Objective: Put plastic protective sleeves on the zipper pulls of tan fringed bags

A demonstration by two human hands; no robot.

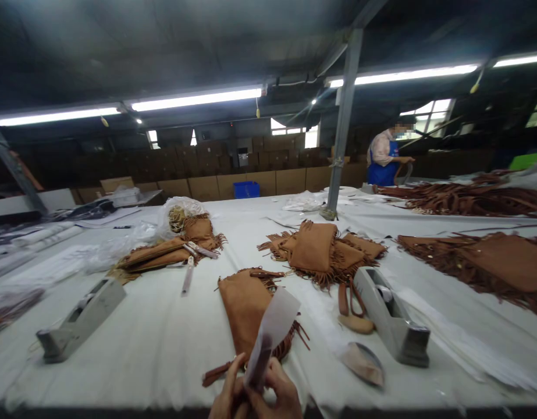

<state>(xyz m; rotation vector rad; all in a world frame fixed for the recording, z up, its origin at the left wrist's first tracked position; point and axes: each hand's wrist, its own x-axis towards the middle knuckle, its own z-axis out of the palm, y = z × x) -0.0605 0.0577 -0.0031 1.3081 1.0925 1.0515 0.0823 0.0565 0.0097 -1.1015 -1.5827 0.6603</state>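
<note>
You stood at a long white-covered table spread with fringed tan suede bags.
Your left hand and right hand pinched a translucent plastic sheet upright, holding it clear of the nearest bag.

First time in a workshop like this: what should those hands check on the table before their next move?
Left hand and right hand both holding the translucent sheet: ok.
Sheet lying flat: not ok, it is curled.
Dark patch on the sheet: cannot tell what it is.
Fringed tan suede bag close in front of the hands: ok.
Grey tape dispenser sitting on its base to the right: ok.
</note>
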